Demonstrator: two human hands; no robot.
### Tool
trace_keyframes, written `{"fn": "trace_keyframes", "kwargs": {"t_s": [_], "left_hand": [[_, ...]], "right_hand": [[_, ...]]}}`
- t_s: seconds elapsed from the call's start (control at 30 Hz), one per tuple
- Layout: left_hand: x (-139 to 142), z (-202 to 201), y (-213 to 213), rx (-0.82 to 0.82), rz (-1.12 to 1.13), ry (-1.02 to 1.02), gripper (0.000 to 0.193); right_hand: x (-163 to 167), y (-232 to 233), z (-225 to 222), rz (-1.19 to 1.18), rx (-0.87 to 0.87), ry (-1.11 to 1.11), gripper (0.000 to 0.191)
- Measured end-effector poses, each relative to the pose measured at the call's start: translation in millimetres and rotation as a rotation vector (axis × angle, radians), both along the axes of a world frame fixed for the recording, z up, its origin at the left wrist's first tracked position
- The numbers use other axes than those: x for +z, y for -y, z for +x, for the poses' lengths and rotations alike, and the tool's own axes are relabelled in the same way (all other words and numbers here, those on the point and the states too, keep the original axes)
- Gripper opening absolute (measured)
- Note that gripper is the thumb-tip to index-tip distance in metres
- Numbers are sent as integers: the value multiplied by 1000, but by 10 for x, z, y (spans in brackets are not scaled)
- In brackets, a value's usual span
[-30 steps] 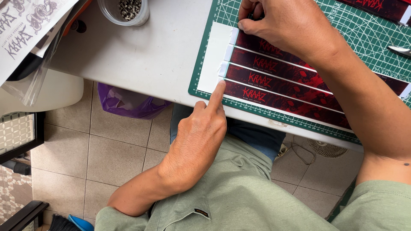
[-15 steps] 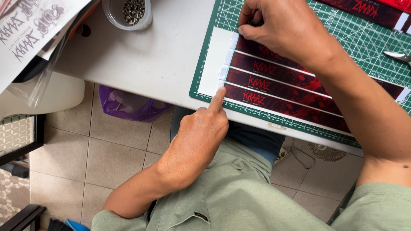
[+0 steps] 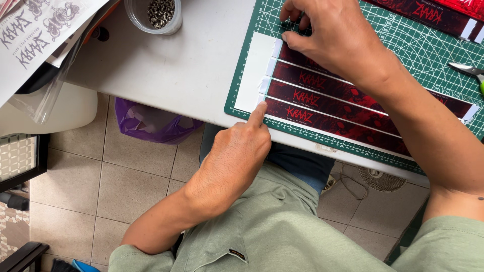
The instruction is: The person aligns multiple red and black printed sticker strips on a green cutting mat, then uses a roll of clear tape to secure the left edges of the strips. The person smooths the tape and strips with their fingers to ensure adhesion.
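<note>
Several dark red printed strips [image 3: 327, 103] lie side by side on a white backing sheet [image 3: 254, 70] on a green cutting mat [image 3: 403, 48]. My left hand [image 3: 232, 161] reaches up from below the table edge. Its index fingertip presses the left end of the nearest strip, and its other fingers are curled. My right hand [image 3: 338, 35] rests on the upper strips, with its fingers bent down onto the left end of the top one. Neither hand holds a tool.
A clear cup of small metal pieces [image 3: 157, 14] stands on the white table [image 3: 176, 65]. Printed sheets [image 3: 35, 30] lie at the far left. More red strips [image 3: 433, 12] and a green-handled tool [image 3: 469, 70] are at the right. A purple bag [image 3: 151, 126] sits on the tiled floor.
The view has shifted slightly. My left index finger stays on the end of the nearest strip and my right hand stays on the upper strips.
</note>
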State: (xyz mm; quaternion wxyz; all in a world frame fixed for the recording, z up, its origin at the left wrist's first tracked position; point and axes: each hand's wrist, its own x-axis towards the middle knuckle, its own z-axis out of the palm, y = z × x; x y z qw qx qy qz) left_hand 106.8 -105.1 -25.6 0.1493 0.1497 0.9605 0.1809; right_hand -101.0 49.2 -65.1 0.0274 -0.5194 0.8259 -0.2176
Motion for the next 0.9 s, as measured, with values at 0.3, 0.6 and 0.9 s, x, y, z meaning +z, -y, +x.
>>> {"fn": "trace_keyframes", "kwargs": {"t_s": [0.3,0.6,0.9], "left_hand": [[15,-35,29,-2,9,-9,23],[11,-75,56,-28,8,28,29],[20,-72,53,-23,24,42,24]], "right_hand": [[54,-33,98,1,22,-227,12],[52,-276,71,58,140,-279,15],[158,-260,249,260,224,-375,39]]}}
